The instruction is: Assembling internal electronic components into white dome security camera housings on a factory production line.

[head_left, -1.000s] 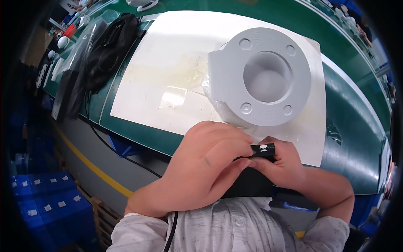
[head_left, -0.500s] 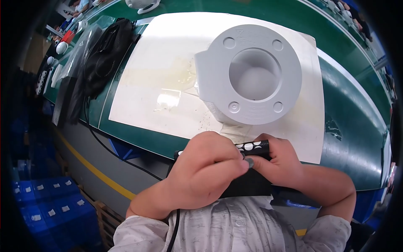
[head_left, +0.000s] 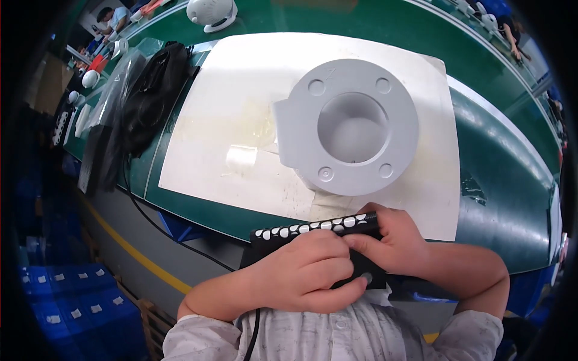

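Observation:
A black sheet (head_left: pixel 263 235) with a row of white round dots along its folded upper edge lies at the near table edge, in front of my body. My right hand (head_left: pixel 394 240) grips its right end, thumb on the near side and fingers behind. Over the sheet's middle, my left hand (head_left: pixel 304 271) is closed with fingers curled, hiding what they hold, if anything. A small grey oval shows at its thumb tip; whether it is a nail or a loose piece I cannot tell. Beyond both hands stands a pale grey round housing (head_left: pixel 397 132) with a wide central opening.
The housing rests on a stained white board (head_left: pixel 205 126) on the green table (head_left: pixel 512 180). At left lie a black bag (head_left: pixel 153 96) and clear plastic wrapping (head_left: pixel 117 90). A black cable (head_left: pixel 180 242) hangs past the edge. Blue boxes (head_left: pixel 72 295) stand lower left; people work farther off.
My left hand has lowered and opened from the sheet's upper edge, uncovering more white dots. The right hand keeps its hold. The view has shifted slightly, so the table appears lower.

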Available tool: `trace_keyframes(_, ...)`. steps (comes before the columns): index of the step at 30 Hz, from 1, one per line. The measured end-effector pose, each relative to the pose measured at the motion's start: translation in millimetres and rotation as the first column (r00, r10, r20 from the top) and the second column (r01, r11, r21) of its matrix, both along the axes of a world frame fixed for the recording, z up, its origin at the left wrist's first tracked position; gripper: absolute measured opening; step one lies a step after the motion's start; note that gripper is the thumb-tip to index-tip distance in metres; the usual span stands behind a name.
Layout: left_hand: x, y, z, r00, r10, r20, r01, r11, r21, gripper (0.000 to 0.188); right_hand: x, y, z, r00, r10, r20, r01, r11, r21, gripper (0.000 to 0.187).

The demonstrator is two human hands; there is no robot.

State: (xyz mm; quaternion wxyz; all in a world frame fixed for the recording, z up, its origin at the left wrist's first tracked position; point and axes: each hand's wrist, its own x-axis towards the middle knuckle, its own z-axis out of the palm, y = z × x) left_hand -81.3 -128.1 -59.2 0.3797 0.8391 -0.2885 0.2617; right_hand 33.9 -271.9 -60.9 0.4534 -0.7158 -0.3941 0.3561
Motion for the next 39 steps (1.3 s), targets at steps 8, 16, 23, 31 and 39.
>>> trace_keyframes(8,51.2,34.5,75.2,0.928,0.373,-0.02,-0.371,0.916,-0.156,0.035,2.4,-4.0,-7.9,0.999,0.026,-0.034,-0.027,0.999,-0.018,0.038)
trace_keyframes(16,96.1,41.2,80.3,0.979,0.154,-0.135,-0.187,0.941,-0.28,0.033,5.6,-0.4,0.2,0.997,0.08,0.014,-0.079,0.993,-0.083,0.034)
trace_keyframes(23,96.0,36.4,80.4,0.961,0.276,-0.026,-0.278,0.954,-0.111,0.032,6.3,-0.8,-1.3,0.995,0.1,0.025,-0.097,0.992,-0.084,0.033)
trace_keyframes(31,98.8,29.0,85.0,0.925,0.365,0.11,-0.371,0.928,0.04,0.031,7.4,-3.3,-5.1,0.994,0.102,0.039,-0.099,0.992,-0.082,0.032)
trace_keyframes(39,74.1,8.5,107.4,0.868,0.223,0.443,-0.493,0.483,0.723,0.016,1.6,-6.4,-20.3,0.987,0.137,0.084,-0.145,0.983,0.108,0.035)
